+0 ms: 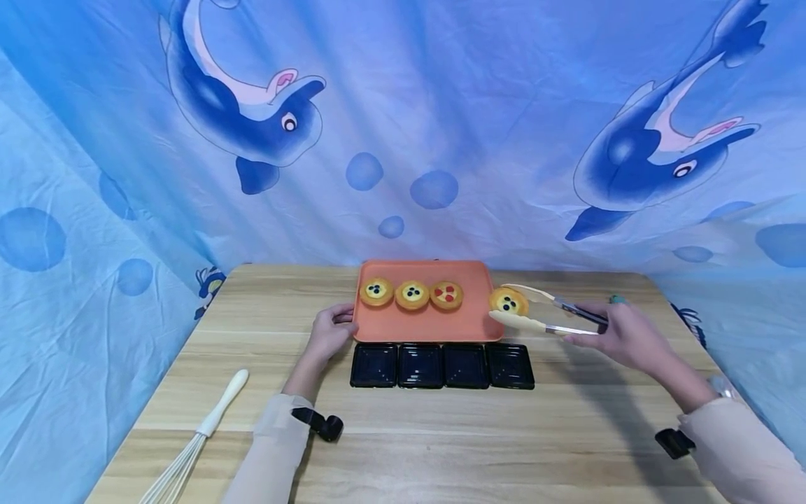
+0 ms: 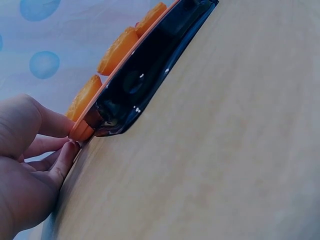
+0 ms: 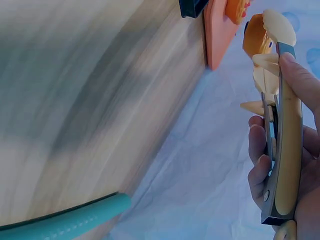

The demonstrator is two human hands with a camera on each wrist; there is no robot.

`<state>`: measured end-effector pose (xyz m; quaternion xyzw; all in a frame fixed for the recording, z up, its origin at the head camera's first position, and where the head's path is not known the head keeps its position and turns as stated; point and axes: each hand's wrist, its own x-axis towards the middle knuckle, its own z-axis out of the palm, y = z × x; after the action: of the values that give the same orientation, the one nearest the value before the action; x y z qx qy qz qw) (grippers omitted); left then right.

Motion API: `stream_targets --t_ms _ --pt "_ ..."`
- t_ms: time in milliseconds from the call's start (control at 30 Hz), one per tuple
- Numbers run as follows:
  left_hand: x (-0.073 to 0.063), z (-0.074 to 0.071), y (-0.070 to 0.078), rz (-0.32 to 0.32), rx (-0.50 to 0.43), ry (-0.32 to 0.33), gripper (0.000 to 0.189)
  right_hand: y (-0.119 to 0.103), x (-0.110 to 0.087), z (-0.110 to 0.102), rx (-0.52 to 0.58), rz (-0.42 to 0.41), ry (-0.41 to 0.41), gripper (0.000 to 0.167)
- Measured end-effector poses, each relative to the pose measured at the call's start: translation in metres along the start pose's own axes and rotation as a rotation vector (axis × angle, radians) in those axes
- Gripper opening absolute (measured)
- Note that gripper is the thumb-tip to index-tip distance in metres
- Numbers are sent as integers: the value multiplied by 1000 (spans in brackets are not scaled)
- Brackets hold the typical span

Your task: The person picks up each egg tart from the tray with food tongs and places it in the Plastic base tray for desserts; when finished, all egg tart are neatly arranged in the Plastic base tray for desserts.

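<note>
My left hand (image 1: pixel 330 332) pinches the left edge of an orange tray (image 1: pixel 403 327); the left wrist view shows thumb and fingers at its corner. Two tarts with dark berries, the left berry tart (image 1: pixel 376 292) and the middle berry tart (image 1: pixel 412 296), lie on the tray beside a tart with red pieces (image 1: pixel 446 295). With my right hand (image 1: pixel 623 336) I grip tongs (image 3: pixel 289 150) with cream tips. Between those tips is another berry tart (image 1: pixel 508 302), raised by the tray's right edge.
Several black square dishes (image 1: pixel 420 365) stand in a row along the tray's near side. A whisk (image 1: pixel 210 420) lies at the table's left. Beyond my right hand is a teal object (image 3: pixel 75 217), partly cut off. A blue dolphin-print curtain (image 1: pixel 504 231) hangs behind the table.
</note>
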<state>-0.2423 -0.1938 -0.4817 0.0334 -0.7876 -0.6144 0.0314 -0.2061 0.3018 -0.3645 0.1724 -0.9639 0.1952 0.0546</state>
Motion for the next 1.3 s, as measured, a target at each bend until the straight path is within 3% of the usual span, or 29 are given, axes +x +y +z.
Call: stream_targets --t_ms 133,233,500,833,1167,1300 --pt "0 -2 1 -2 1 6 44 0 -18 -3 42 -22 12 72" --pt "1 -3 2 1 -5 0 44 -2 -30 -3 75 7 -17 73" --pt "0 -3 1 -3 4 -3 45 -5 -48 4 52 30 -72 76" --pt "3 -1 -2 24 9 7 45 2 -57 19 68 57 -129 75" --pt "2 -1 -3 13 6 4 45 5 -59 23 90 79 -137 82" --pt "2 0 -3 8 -1 1 45 5 -59 22 81 73 -97 87"
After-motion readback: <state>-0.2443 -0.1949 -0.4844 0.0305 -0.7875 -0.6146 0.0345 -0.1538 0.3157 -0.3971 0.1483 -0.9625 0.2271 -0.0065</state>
